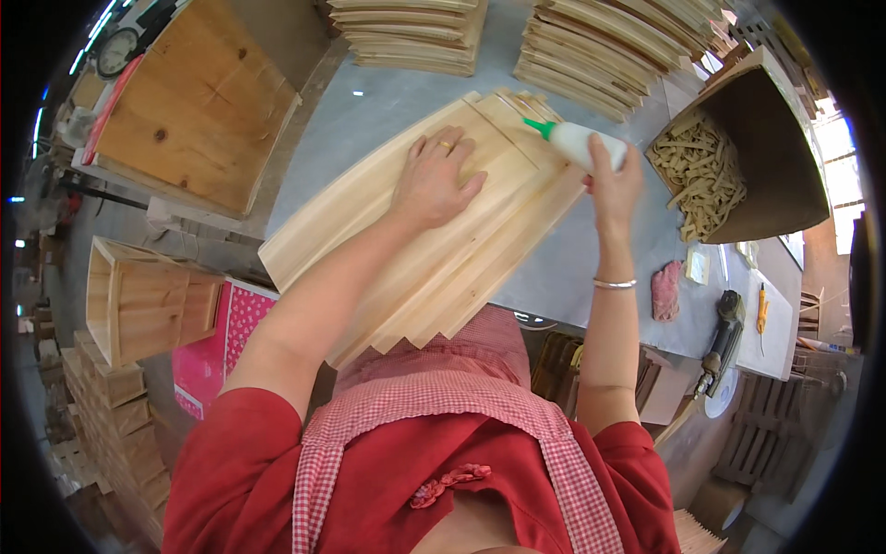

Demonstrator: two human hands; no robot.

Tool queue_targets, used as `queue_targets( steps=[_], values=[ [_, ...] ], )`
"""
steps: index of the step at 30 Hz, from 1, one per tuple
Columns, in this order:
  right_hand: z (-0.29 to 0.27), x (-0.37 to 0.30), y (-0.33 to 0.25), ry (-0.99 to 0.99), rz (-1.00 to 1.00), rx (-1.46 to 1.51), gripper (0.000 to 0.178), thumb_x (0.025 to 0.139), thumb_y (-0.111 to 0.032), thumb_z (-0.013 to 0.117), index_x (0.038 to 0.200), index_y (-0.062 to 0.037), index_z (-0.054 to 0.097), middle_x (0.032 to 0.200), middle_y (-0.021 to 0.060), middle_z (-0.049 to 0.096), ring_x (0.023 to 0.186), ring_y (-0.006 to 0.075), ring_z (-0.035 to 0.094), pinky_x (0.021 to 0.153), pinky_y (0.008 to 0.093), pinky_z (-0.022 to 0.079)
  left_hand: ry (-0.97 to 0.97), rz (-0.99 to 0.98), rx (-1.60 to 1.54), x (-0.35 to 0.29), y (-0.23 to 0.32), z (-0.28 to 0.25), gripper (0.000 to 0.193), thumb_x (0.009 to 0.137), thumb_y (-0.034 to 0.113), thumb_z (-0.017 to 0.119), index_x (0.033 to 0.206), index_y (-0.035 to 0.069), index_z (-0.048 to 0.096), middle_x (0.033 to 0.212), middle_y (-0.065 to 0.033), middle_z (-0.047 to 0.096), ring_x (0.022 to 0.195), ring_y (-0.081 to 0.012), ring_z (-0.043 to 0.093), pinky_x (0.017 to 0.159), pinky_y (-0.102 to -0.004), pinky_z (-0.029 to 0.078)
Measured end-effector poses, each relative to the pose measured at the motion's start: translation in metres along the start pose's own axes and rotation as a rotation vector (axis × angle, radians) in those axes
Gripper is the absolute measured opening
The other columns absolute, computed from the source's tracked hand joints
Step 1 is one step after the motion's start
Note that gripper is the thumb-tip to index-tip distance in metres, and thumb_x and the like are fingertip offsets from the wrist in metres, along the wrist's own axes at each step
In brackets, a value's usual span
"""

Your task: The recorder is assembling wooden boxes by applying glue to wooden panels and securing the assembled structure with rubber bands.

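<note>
A stack of pale wooden boards lies slanted across the grey table in front of me, its near ends stepped. My left hand rests on top of the boards, palm down with the fingers spread. In my right hand is a white squeeze bottle, tilted so that its green nozzle points left. That nozzle hangs over the far right end of the boards, close to a thin dark line across them. Whether the tip touches the wood, I cannot tell.
Stacks of thin boards stand along the table's far side. To the right, an open box spills tan strips. A pink cloth, a dark power tool and an orange-handled tool lie nearer. Wooden boxes are at left.
</note>
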State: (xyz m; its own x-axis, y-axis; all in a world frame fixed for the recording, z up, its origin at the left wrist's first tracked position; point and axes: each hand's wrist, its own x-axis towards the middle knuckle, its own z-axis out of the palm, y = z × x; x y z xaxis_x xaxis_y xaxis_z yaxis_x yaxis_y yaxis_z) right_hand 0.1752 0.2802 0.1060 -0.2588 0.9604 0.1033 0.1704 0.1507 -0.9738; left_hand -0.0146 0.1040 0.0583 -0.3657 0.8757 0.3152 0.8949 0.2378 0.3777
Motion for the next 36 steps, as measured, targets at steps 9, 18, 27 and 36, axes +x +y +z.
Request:
queue_targets(
  steps=[9, 18, 27, 36],
  values=[
    [0.089, 0.014, 0.009, 0.013, -0.379, -0.194, 0.051, 0.08, -0.038, 0.078, 0.108, 0.0013, 0.062, 0.094, 0.0225, 0.071, 0.085, 0.035, 0.07, 0.078, 0.0415, 0.054, 0.016, 0.008, -0.008, -0.001, 0.002, 0.0, 0.052, 0.091, 0.039, 0.063, 0.13, 0.007, 0.058, 0.145, -0.0149, 0.048, 0.138, -0.0318, 0.041, 0.116, -0.0496, 0.028],
    [0.009, -0.017, -0.005, -0.042, -0.491, -0.377, 0.039, 0.081, -0.029, 0.076, 0.106, -0.0015, 0.062, 0.089, 0.0211, 0.071, 0.081, 0.0356, 0.07, 0.074, 0.0412, 0.054, 0.036, 0.019, 0.007, -0.001, -0.002, 0.001, 0.05, 0.09, 0.039, 0.063, 0.128, 0.006, 0.06, 0.144, -0.0156, 0.049, 0.136, -0.0321, 0.043, 0.115, -0.0482, 0.029],
    [-0.044, -0.062, 0.04, 0.072, -0.219, -0.139, 0.036, 0.087, -0.025, 0.073, 0.109, -0.0008, 0.059, 0.089, 0.0119, 0.066, 0.071, 0.0199, 0.064, 0.058, 0.0321, 0.052, 0.017, 0.05, -0.029, 0.001, -0.006, 0.001, 0.05, 0.09, 0.038, 0.063, 0.129, 0.006, 0.059, 0.145, -0.0161, 0.049, 0.136, -0.0323, 0.043, 0.115, -0.0469, 0.03],
    [-0.048, -0.084, 0.065, 0.241, 0.077, 0.261, 0.036, 0.092, -0.031, 0.069, 0.105, 0.0001, 0.057, 0.08, 0.008, 0.062, 0.05, 0.0108, 0.054, 0.041, 0.0242, 0.041, -0.047, 0.062, 0.034, -0.044, -0.038, -0.053, 0.05, 0.094, 0.037, 0.059, 0.136, 0.011, 0.056, 0.151, -0.0152, 0.043, 0.14, -0.0335, 0.039, 0.116, -0.0487, 0.029]
  ],
)
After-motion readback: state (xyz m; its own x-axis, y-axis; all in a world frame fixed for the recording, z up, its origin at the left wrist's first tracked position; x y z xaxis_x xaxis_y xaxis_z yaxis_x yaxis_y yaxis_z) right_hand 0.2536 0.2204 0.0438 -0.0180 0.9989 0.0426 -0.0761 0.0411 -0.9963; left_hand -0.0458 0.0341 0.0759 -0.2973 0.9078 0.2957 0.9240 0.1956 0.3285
